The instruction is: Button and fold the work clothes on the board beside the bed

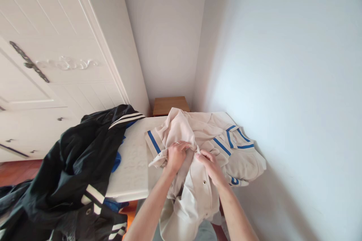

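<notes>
A cream jacket with blue stripes [198, 135] lies crumpled on a white padded board [132, 162]. Part of it hangs over the near edge toward me. My left hand [175, 155] pinches a fold of the cream fabric near the middle of the garment. My right hand [208, 166] grips the fabric right beside it, along the snap-button front edge. The two hands are almost touching. A metal snap [204, 182] shows just below my right hand.
A black jacket with white stripes [73, 169] is draped over the board's left end, with blue cloth [115, 162] under it. White wardrobe doors [56, 64] stand to the left. A wooden stand [170, 105] sits in the far corner. A white wall [283, 101] runs close on the right.
</notes>
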Demonstrator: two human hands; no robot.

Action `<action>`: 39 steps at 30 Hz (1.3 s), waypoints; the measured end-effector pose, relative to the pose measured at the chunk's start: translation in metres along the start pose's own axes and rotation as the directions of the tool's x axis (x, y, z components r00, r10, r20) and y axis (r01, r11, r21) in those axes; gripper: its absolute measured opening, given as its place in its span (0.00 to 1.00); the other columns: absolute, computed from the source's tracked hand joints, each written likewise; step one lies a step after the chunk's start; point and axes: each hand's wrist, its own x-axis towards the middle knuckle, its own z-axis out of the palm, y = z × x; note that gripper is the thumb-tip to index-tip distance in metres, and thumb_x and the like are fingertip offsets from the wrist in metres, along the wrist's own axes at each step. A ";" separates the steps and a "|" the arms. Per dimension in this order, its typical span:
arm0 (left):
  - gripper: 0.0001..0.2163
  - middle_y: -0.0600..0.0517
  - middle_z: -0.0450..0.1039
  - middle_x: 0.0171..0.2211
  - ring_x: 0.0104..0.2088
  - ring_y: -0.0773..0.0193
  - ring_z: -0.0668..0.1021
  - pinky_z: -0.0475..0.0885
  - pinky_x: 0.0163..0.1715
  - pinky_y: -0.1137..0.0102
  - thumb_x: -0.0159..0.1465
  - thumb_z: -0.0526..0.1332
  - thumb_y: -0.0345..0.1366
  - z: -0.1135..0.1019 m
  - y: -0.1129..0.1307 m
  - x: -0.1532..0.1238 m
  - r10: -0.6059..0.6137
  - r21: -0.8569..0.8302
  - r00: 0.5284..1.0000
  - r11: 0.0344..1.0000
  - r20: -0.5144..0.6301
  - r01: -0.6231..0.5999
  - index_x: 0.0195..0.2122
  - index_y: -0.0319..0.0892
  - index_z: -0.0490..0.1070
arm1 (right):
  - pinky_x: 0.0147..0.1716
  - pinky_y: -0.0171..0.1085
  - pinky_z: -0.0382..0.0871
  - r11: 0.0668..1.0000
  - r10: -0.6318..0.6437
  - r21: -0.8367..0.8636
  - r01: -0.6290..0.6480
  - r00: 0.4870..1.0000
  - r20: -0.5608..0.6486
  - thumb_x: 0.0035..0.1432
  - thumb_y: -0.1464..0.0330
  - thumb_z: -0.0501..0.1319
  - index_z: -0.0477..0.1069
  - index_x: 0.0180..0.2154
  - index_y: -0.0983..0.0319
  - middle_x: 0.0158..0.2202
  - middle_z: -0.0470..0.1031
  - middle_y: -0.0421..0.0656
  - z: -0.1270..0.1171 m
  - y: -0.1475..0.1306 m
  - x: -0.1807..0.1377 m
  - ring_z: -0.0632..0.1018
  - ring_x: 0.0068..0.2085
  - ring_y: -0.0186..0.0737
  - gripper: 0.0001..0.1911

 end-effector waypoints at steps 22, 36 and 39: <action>0.20 0.46 0.71 0.55 0.61 0.55 0.66 0.62 0.59 0.56 0.62 0.53 0.26 -0.055 0.038 0.007 0.304 0.233 0.953 0.926 0.008 -0.297 0.55 0.45 0.69 | 0.39 0.39 0.69 0.990 0.009 -0.142 -0.007 1.000 0.012 0.55 0.49 0.60 0.67 0.46 0.60 0.43 0.75 0.48 -0.026 -0.014 -0.034 0.77 0.42 0.45 0.25; 0.09 0.51 0.78 0.33 0.45 0.56 0.77 0.66 0.52 0.59 0.62 0.58 0.30 -0.021 -0.018 -0.002 0.072 0.099 0.988 0.991 0.138 -0.086 0.28 0.45 0.75 | 0.28 0.34 0.52 0.861 -0.063 -0.489 0.142 0.983 0.175 0.57 0.56 0.56 0.58 0.21 0.60 0.21 0.59 0.37 0.019 0.001 0.037 0.64 0.27 0.36 0.19; 0.08 0.50 0.77 0.31 0.39 0.57 0.78 0.70 0.44 0.62 0.62 0.56 0.29 -0.017 -0.025 0.004 -0.035 0.087 0.999 0.996 0.019 0.033 0.29 0.43 0.73 | 0.28 0.34 0.52 0.981 -0.064 -0.171 0.094 0.983 0.173 0.56 0.58 0.56 0.56 0.23 0.60 0.22 0.55 0.36 0.008 0.007 0.028 0.60 0.27 0.35 0.17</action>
